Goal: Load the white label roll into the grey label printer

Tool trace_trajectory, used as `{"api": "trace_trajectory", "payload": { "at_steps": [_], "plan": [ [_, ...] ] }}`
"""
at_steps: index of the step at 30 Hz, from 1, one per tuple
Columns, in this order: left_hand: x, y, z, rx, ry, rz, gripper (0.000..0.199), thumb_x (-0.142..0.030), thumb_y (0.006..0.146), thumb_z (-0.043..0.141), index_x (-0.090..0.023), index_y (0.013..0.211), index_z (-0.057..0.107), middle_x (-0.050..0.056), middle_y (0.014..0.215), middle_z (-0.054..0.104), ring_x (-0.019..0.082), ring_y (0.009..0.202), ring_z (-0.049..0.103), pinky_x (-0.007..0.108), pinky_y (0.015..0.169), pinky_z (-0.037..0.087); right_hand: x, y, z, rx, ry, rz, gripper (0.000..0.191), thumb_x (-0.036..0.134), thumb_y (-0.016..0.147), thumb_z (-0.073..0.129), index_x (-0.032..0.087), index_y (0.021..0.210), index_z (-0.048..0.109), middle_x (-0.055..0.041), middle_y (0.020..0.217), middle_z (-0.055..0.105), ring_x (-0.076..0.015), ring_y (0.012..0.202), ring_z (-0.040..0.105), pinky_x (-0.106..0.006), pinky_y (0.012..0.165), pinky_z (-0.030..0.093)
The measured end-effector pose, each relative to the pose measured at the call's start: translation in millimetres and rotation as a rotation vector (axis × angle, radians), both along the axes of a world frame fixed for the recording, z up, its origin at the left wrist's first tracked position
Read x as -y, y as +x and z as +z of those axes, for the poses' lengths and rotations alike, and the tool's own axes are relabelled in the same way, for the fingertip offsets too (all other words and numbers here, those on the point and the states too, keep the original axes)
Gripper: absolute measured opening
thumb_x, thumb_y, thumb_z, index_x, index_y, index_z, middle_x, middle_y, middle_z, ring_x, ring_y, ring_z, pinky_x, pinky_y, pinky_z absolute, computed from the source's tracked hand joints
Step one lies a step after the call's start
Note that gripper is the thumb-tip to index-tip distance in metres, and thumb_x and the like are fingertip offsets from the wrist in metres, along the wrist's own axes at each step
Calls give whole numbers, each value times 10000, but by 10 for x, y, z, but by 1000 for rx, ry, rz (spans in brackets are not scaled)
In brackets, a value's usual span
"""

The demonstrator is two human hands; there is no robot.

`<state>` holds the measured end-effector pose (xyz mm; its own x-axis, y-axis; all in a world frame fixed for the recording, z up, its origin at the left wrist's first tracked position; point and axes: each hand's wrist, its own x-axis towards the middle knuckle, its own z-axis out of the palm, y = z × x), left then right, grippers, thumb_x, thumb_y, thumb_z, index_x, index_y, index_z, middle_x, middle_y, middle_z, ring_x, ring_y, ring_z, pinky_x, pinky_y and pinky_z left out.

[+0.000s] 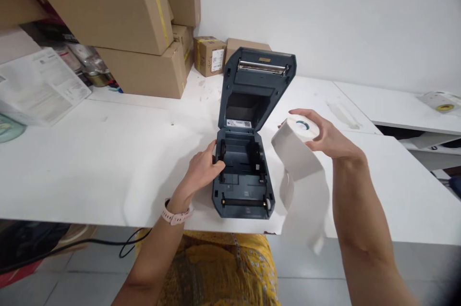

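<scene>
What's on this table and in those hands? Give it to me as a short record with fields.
Left hand: on the side of a dark printer, thumb over its edge
Right hand: holding a white paper roll, loose strip hanging down
Printer lid: raised
Surface: white table
Left wrist: pale pink band

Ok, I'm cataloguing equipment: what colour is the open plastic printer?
The open plastic printer is dark blue-grey, clearest in the head view.

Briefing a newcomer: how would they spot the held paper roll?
On the white table, find the dark open printer. Right of it, the right hand holds the roll, its loose strip hanging. Its core is blue-green, unlike the yellow-ringed item far right.
</scene>
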<state>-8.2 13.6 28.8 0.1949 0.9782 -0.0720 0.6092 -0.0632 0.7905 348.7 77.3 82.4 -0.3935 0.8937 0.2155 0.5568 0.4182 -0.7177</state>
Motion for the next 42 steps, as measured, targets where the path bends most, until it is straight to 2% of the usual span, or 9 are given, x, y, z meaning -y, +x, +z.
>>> {"api": "trace_trajectory", "payload": {
  "at_steps": [10, 14, 18, 23, 26, 29, 34, 37, 42],
  "plan": [
    [-38, -17, -59, -29, 4, 23, 755, -252, 788, 501, -133, 1533, 503, -54, 571, 548, 173, 534, 495, 295, 581, 351, -180, 14, -714, -88, -245, -127, 815, 373, 694, 821, 178, 1434, 543, -169, 1512, 583, -303, 1317, 616, -422, 1052, 544],
    [-35, -26, -51, -37, -1, 25, 733, -267, 808, 493, -154, 1532, 505, -57, 570, 555, 179, 544, 524, 292, 582, 366, 129, 318, -846, -292, -290, -149, 881, 381, 821, 779, 295, 1599, 374, -139, 1626, 508, -255, 1439, 559, -452, 1157, 484],
    [-40, -20, -14, -66, -10, 13, 716, -274, 816, 494, -163, 1523, 510, -56, 572, 559, 187, 552, 547, 293, 580, 371, 617, 531, -1024, -468, -368, -233, 696, 394, 850, 791, 340, 1493, 530, -122, 1558, 597, -268, 1448, 561, -494, 1178, 463],
    [-46, 6, -4, -75, 0, 20, 694, -253, 793, 497, -184, 1482, 549, -59, 568, 544, 190, 565, 550, 297, 599, 374, 857, 327, -1199, -541, -462, -215, 521, 431, 835, 833, 283, 1310, 677, -108, 1351, 731, -212, 989, 748, -371, 844, 615],
    [-39, 10, -25, -54, -8, 30, 719, -255, 789, 497, -182, 1503, 533, -61, 560, 532, 188, 555, 529, 296, 590, 367, 838, 189, -1055, -654, -385, -196, 500, 545, 783, 857, 280, 1183, 718, -42, 1012, 794, -189, 856, 744, -344, 787, 613],
    [-30, 9, -28, -41, -10, 29, 742, -252, 779, 498, -165, 1515, 523, -59, 555, 521, 183, 543, 502, 297, 580, 358, 789, -15, -616, -652, -274, 4, 523, 556, 826, 820, 311, 1268, 686, -37, 990, 794, -206, 893, 754, -353, 794, 615],
    [-22, 11, -10, -21, -17, 23, 754, -249, 775, 499, -156, 1522, 519, -54, 563, 511, 180, 540, 475, 303, 591, 359, 528, -784, 89, -15, -192, 522, 455, 405, 1024, 605, 250, 1451, 576, -103, 1301, 739, -223, 1083, 727, -393, 936, 573],
    [-22, 12, -26, -14, -17, 30, 767, -252, 769, 502, -136, 1528, 507, -46, 575, 518, 185, 545, 471, 313, 605, 365, 325, -1218, 88, 379, -81, 524, 441, 391, 1053, 533, 177, 1438, 561, -147, 1259, 744, -255, 1014, 724, -400, 874, 557],
    [-13, 14, -31, -15, -15, 22, 757, -263, 778, 502, -128, 1523, 510, -40, 583, 520, 194, 557, 485, 319, 622, 375, 255, -1428, -248, 670, 69, 451, 404, 384, 1033, 574, 174, 1377, 600, -125, 1018, 780, -297, 940, 723, -453, 869, 556]
  ]
}}
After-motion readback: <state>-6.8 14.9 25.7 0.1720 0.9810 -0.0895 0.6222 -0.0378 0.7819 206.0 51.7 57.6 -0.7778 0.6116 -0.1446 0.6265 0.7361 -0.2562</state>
